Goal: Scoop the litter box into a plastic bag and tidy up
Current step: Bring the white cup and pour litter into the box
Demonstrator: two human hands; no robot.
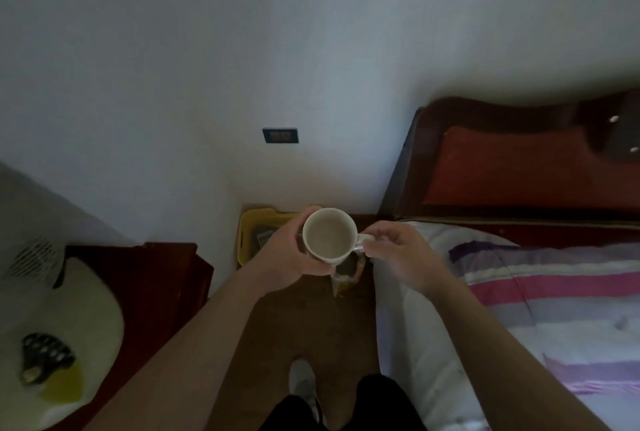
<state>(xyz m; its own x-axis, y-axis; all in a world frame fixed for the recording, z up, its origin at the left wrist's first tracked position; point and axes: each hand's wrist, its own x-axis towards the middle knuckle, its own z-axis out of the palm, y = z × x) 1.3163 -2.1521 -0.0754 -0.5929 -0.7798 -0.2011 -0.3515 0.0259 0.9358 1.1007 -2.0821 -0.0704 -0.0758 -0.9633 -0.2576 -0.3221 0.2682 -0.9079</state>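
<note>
A white mug (329, 235) is held in front of me, its inside looking pale and empty. My left hand (289, 250) wraps round the mug's left side. My right hand (398, 254) pinches its handle on the right. Below and behind the mug, a yellow litter box (247, 233) stands on the brown floor against the wall, partly hidden by my left hand. An open bag (348, 273) with a pale rim sits on the floor just under the mug, mostly hidden.
A bed with a striped cover (536, 295) and dark wooden headboard (485, 160) fills the right. A dark red cabinet (156, 288) stands at the left with a white object (69, 319) on it. My shoe (303, 382) is on the narrow floor strip between them.
</note>
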